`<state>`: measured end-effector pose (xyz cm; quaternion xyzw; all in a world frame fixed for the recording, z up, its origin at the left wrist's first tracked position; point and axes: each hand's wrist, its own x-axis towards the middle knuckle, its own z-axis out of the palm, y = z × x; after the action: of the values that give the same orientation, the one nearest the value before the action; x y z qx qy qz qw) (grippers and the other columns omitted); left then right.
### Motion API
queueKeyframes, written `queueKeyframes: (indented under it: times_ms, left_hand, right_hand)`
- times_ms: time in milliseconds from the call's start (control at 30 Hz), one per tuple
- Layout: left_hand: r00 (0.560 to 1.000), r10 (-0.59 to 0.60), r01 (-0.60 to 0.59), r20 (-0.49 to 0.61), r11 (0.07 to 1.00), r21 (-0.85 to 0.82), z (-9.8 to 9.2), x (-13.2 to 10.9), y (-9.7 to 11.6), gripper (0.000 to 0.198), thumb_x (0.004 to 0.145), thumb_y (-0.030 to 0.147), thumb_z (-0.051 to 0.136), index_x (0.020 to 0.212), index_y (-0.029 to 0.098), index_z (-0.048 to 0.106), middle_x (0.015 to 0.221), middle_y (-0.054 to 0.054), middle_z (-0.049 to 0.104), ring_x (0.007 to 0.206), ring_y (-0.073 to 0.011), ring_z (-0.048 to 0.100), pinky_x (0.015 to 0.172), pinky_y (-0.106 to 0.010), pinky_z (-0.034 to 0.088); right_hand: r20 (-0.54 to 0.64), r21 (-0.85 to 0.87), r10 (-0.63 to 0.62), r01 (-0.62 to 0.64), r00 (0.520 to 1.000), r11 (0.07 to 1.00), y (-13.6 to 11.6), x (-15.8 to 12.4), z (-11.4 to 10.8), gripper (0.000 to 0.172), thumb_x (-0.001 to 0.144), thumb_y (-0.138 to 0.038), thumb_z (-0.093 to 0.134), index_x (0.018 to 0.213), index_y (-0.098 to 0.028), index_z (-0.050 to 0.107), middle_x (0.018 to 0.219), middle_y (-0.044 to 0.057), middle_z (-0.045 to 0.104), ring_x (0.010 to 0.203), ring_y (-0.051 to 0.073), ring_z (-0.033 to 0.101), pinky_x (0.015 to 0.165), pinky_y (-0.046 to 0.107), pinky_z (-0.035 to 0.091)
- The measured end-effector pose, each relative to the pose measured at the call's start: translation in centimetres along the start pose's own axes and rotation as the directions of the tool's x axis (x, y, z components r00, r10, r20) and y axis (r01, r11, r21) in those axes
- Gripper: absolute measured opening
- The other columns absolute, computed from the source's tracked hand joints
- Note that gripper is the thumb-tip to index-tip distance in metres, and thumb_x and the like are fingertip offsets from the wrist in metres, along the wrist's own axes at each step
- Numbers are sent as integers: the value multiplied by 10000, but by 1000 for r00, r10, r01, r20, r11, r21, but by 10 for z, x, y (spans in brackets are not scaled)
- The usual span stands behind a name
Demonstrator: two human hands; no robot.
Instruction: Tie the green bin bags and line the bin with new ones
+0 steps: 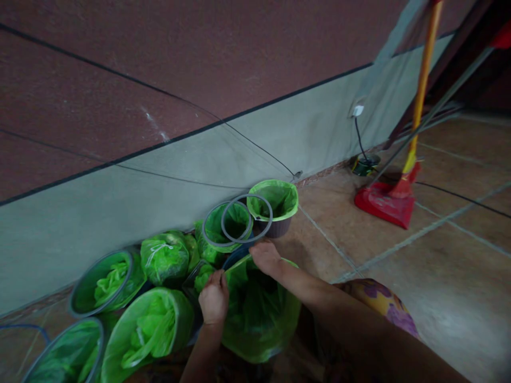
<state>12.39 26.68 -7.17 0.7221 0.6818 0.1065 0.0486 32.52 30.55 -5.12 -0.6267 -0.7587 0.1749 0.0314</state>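
Note:
My left hand (214, 299) is closed in a pinch on the near-left rim of a green plastic bag (259, 319) that lines a bin in front of me. My right hand (265, 256) grips the far rim of the same bag, fingers curled over the edge. Just beyond my right hand a loose grey ring (246, 218) leans across two small bins. One of these is a grey-rimmed bin lined in green (223, 231), the other a brown bin with a green liner folded over its rim (275, 205).
More green-lined bins (104, 282) and a knotted green bag (164, 258) crowd along the grey wall base at left. A red dustpan (385, 205) with a yellow-handled broom (422, 85) stands at right. A cable (360, 139) runs from a wall socket.

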Motion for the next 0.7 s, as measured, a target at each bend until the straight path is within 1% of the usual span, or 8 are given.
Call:
queueKeyframes:
  times_ms: [133,267,333,433,467,533,600,700]
  left_hand:
    - [1000,25,-25,-1,999,23,9,-1,-19,317,951,241,407,1056,161,695,1052,-100,733,916,-196,687,791,-271,493]
    - [998,32,-31,-57,999,14,13,-5,-27,325,956,260,399,1030,161,700,1005,-94,724,898,-201,686,792,-281,508]
    - [995,55,-54,-86,999,4,13,-6,-23,318,953,252,406,1028,165,703,977,-88,720,880,-194,686,784,-275,512]
    - [990,88,-89,-115,996,-2,12,-7,-12,306,945,239,425,1044,168,706,955,-85,719,858,-191,687,766,-275,517]
    - [988,97,-98,-119,995,-5,11,-7,-8,305,944,240,429,1050,169,705,958,-84,720,858,-192,687,761,-276,519]
    - [987,105,-107,-125,994,-10,10,-7,-5,307,945,245,429,1058,172,705,973,-83,723,870,-192,687,763,-276,520]
    - [988,87,-89,-126,996,-11,9,-7,-8,309,945,245,426,1054,168,705,984,-87,726,892,-191,688,779,-275,520]
    - [995,5,-5,-102,1000,1,8,-6,-23,310,940,247,427,1038,159,708,997,-94,729,913,-194,691,793,-274,518]
  right_hand:
    - [12,-6,87,-87,996,996,9,2,-7,343,895,-59,415,987,-115,740,1022,168,741,965,260,699,799,330,534]
    - [61,-23,239,-238,969,971,9,-2,-10,343,869,-16,423,1019,-75,726,1040,212,728,993,307,687,826,419,531]
    - [16,-36,192,-191,981,981,2,-6,-8,371,862,-29,444,1142,-76,682,1164,232,683,1105,335,633,926,500,480]
    - [-85,-34,-13,10,996,999,-9,-10,-2,455,884,-95,452,1316,-159,579,1366,200,565,1266,331,503,1042,569,370]
    - [-96,-34,-68,65,993,997,-11,-11,0,437,894,-111,442,1299,-176,593,1362,182,570,1281,323,482,1058,570,350]
    - [-77,-33,-100,98,992,995,-10,-8,3,364,905,-116,424,1163,-173,675,1258,159,640,1261,310,487,1074,556,327]
    - [-52,-43,-38,36,998,998,-3,-4,3,338,896,-88,414,1026,-146,721,1133,157,694,1208,308,520,1078,554,310]
    - [-30,-32,113,-114,993,993,13,2,-1,368,874,-47,407,1047,-128,722,1122,171,702,1146,309,564,1064,574,303]
